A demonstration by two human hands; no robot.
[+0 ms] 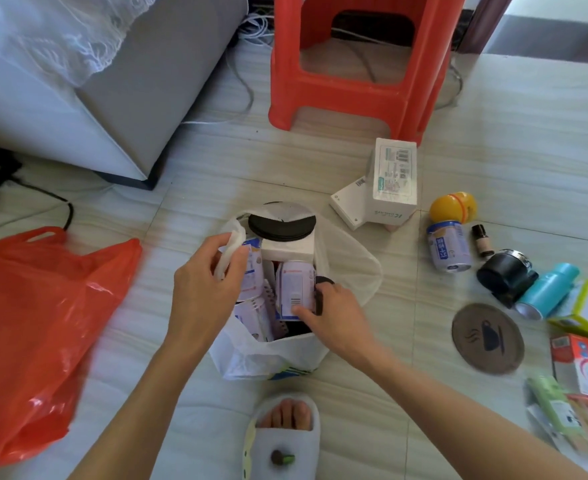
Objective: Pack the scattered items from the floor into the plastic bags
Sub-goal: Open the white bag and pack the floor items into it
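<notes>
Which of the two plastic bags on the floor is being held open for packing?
The white plastic bag in the middle: the left hand grips its rim, and it already holds items. The red plastic bag lies untouched to its left.

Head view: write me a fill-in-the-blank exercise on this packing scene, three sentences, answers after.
1. The left hand holds open the rim of the ____ bag.
2. The right hand has its grip on a ____ standing inside that bag.
3. The empty bag lying on the floor at the left is ____ in colour.

Missing words: white; can; red
</notes>
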